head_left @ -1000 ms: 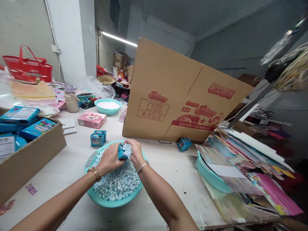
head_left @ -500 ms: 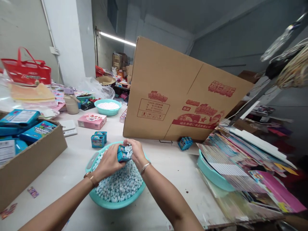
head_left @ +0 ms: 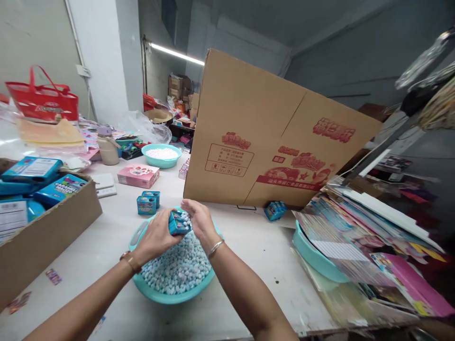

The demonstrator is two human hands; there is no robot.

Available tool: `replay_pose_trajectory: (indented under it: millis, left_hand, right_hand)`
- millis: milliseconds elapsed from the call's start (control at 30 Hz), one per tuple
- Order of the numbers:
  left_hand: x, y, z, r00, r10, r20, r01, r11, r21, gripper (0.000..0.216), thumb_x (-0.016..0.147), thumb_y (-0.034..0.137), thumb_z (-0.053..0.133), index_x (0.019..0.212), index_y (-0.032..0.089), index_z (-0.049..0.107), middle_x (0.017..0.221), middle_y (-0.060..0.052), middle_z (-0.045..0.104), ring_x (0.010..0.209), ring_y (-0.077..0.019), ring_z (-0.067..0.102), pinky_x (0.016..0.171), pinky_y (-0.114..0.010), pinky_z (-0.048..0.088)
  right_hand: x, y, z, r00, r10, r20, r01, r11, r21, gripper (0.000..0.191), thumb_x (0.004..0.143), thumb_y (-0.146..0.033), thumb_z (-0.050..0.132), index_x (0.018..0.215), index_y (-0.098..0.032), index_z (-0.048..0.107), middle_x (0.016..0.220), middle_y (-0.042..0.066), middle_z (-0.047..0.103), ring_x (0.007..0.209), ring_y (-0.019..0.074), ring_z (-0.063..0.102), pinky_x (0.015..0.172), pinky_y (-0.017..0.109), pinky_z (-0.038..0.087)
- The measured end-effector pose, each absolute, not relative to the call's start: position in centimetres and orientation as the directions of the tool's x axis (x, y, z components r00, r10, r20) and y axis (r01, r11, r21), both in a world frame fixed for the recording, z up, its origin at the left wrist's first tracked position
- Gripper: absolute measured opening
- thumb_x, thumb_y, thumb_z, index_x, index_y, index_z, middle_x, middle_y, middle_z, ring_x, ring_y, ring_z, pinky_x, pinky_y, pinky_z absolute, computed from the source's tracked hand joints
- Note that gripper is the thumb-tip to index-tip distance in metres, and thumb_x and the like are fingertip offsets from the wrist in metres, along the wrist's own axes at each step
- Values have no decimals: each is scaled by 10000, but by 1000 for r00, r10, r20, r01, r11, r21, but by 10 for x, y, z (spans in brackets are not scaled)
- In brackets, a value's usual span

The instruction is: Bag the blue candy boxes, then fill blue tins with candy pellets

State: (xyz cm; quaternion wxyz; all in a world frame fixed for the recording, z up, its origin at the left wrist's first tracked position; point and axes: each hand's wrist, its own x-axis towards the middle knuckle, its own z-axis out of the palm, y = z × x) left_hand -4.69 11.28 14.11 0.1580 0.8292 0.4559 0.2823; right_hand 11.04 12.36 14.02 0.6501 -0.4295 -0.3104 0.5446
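A teal basin [head_left: 160, 295] full of small pale blue-white candies [head_left: 177, 267] sits on the table in front of me. My left hand [head_left: 154, 237] is closed around a small blue box [head_left: 177, 223] held over the far side of the basin. Candies are heaped at the box's open top. My right hand [head_left: 199, 221] is cupped against the box from the right, fingers pressed together on the candies. Both wrists wear bracelets.
A big cardboard carton [head_left: 270, 142] stands just behind the basin. Two small blue boxes [head_left: 148, 203] stand to the left, a cluster of others [head_left: 276, 210] lies right. A carton of blue packs [head_left: 39, 208] is at left, a second basin [head_left: 160, 156] behind, stacked printed sheets [head_left: 359, 237] at right.
Both hands have lifted the small box a little higher above the candies. The view has shifted slightly.
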Motion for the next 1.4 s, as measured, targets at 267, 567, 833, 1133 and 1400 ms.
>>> replay_pose_trajectory:
  millis: [267, 567, 833, 1133, 1400]
  left_hand:
    - [-60, 118, 158, 626, 759, -178, 780, -611, 136, 503, 614, 251, 630, 1107, 156, 595, 1174, -184, 646, 1112, -417, 601, 881, -520, 470]
    - [-23, 122, 140, 593, 797, -113, 803, -575, 158, 518, 656, 228, 600, 1160, 110, 580, 1194, -204, 633, 1155, -414, 572, 915, -535, 454]
    - [-27, 122, 116, 296, 927, 232, 701, -376, 606, 692, 676, 340, 703, 1296, 131, 476, 1291, -164, 595, 1216, -345, 568, 1033, -453, 442]
    - [-20, 115, 115, 166, 928, 334, 588, -365, 722, 627, 698, 350, 711, 1251, 150, 493, 1197, -130, 606, 1143, -330, 594, 1005, -451, 469]
    - [-22, 116, 119, 266, 907, 328, 605, -422, 676, 606, 682, 306, 709, 1235, 169, 502, 1199, -131, 618, 1134, -324, 595, 988, -457, 471]
  right_hand:
    - [155, 87, 58, 310, 950, -45, 206, -114, -972, 494, 812, -413, 669, 1219, -137, 711, 1368, 173, 653, 1326, 333, 552, 1157, 470, 357]
    - [112, 125, 52, 411, 896, -167, -313, -34, -949, 322, 630, -386, 790, 875, -178, 782, 1032, 91, 785, 1064, 278, 690, 995, 383, 489]
    - [118, 148, 112, 330, 933, -141, -458, 28, -888, 267, 524, -288, 797, 757, -161, 764, 611, -26, 659, 604, 139, 558, 607, 264, 416]
    - [116, 149, 135, 276, 955, -107, -408, 15, -913, 234, 522, -294, 804, 706, -160, 749, 646, -3, 683, 629, 143, 575, 637, 274, 440]
    - [115, 144, 141, 247, 964, -102, -438, 17, -899, 160, 536, -284, 782, 616, -167, 709, 637, -1, 672, 630, 137, 569, 648, 270, 443]
